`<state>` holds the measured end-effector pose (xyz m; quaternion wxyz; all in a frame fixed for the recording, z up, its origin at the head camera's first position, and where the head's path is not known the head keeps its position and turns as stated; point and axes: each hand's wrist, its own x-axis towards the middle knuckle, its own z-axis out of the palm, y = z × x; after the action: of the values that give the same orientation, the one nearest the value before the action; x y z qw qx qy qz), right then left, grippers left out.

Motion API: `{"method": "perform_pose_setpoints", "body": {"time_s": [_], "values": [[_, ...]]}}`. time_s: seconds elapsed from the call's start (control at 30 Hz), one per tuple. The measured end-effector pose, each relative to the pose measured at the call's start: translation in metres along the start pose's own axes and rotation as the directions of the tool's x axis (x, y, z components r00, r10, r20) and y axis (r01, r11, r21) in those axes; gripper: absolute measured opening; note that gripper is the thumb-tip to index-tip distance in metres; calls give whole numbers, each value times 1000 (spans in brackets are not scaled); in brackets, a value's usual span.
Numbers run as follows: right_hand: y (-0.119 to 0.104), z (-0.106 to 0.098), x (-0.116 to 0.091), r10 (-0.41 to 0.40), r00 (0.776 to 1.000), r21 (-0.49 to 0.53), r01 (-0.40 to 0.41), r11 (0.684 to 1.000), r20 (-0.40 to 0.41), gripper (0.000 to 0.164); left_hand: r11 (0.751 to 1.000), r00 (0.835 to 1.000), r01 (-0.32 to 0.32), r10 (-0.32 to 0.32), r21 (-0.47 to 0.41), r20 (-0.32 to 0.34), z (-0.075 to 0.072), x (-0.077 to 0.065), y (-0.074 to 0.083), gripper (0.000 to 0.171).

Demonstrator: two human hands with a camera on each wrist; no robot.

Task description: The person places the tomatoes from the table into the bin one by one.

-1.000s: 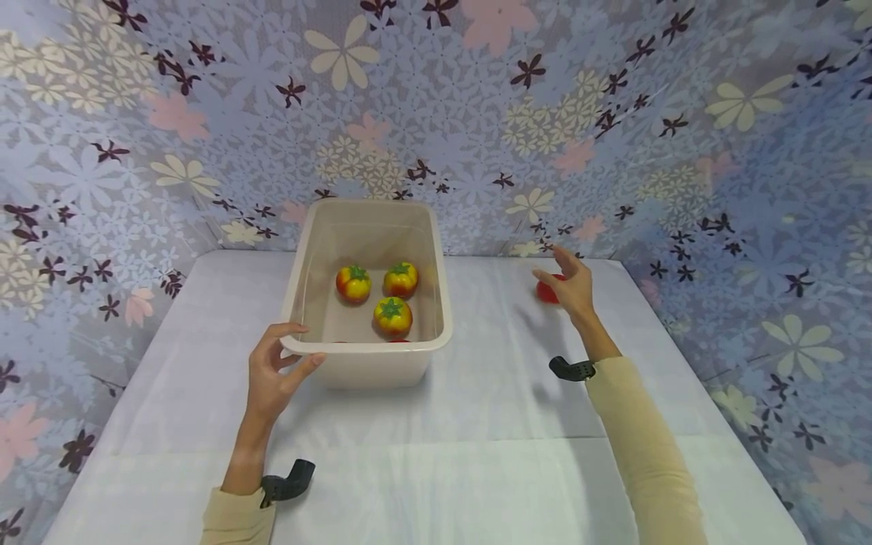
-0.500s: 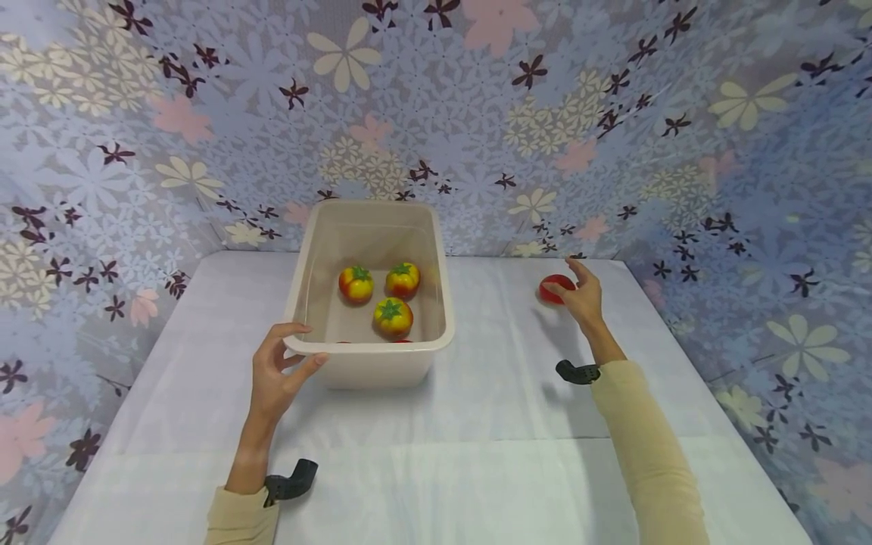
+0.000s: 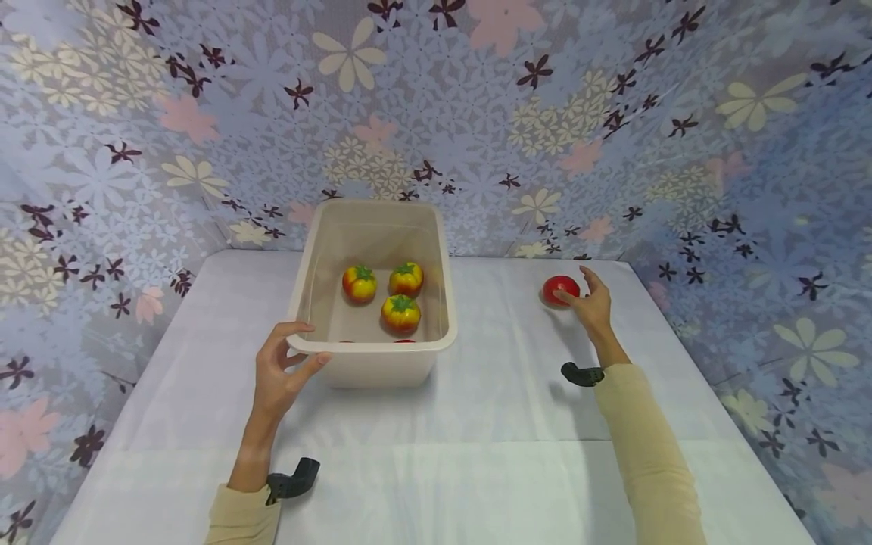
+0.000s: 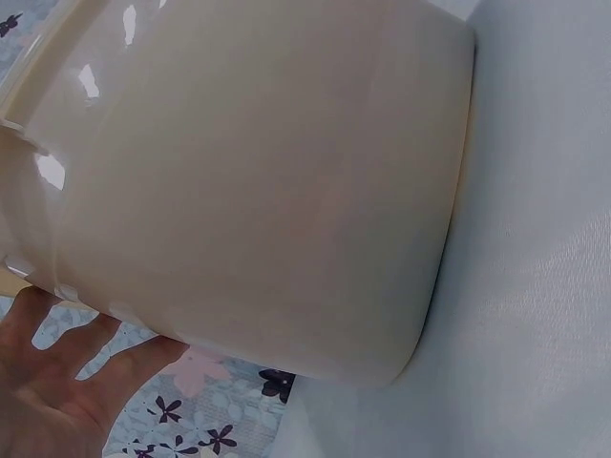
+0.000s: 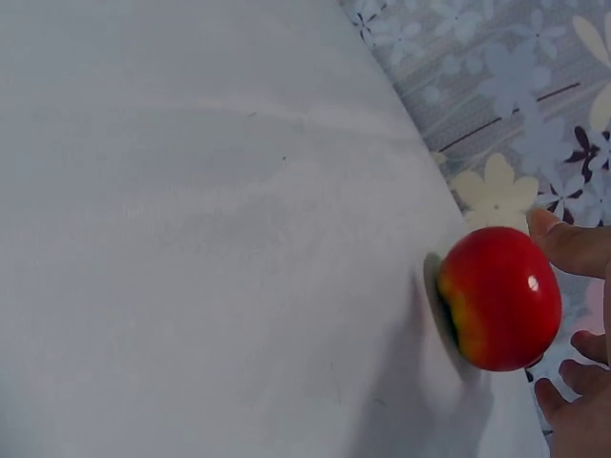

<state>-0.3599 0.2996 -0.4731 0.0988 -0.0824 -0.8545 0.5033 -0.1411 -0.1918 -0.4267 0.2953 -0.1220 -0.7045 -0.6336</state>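
Observation:
My left hand (image 3: 274, 378) holds the near left corner of a beige plastic bin (image 3: 378, 367), fingers over the rim and thumb on the outside front. In the left wrist view, fingers (image 4: 134, 367) lie along the bin's side wall (image 4: 248, 191). Inside the bin are several tomato-like toy fruits, among them a yellow-and-red one with green leaves (image 3: 400, 313). On the right, my right hand (image 3: 596, 306) is spread around a red toy fruit (image 3: 562, 290) on the table. In the right wrist view this fruit (image 5: 501, 299) shows yellow low down; the thumb (image 5: 563, 239) is right at its side.
A white cloth covers the table (image 3: 504, 393). Flower-patterned fabric (image 3: 470, 144) rises along the back and sides, close behind the bin and the red fruit. Both wrists carry black camera mounts (image 3: 582, 374).
My right hand has moved right and slightly nearer, showing more of the red fruit. The left hand stays at the bin's corner; the whole head view has shifted slightly.

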Motion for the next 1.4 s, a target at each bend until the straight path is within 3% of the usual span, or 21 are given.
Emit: {"method": "perform_pose_setpoints", "body": {"time_s": [0.37, 0.73, 1.23, 1.4], "values": [[12, 10, 3, 93, 995, 36, -92, 995, -20, 80, 1000, 1000, 7, -7, -3, 3, -1, -1, -2, 46], [22, 19, 4, 116, 993, 41, -114, 993, -37, 80, 1000, 1000, -4, 4, 0, 9, 0, -2, -3, 47], [21, 26, 7, 139, 989, 37, -137, 990, -56, 77, 999, 999, 33, -34, 20, 5, 0, -1, -2, 42], [20, 25, 7, 152, 987, 39, -150, 988, -56, 77, 999, 999, 42, -42, 22, 5, -3, -2, -13, 42]]}}
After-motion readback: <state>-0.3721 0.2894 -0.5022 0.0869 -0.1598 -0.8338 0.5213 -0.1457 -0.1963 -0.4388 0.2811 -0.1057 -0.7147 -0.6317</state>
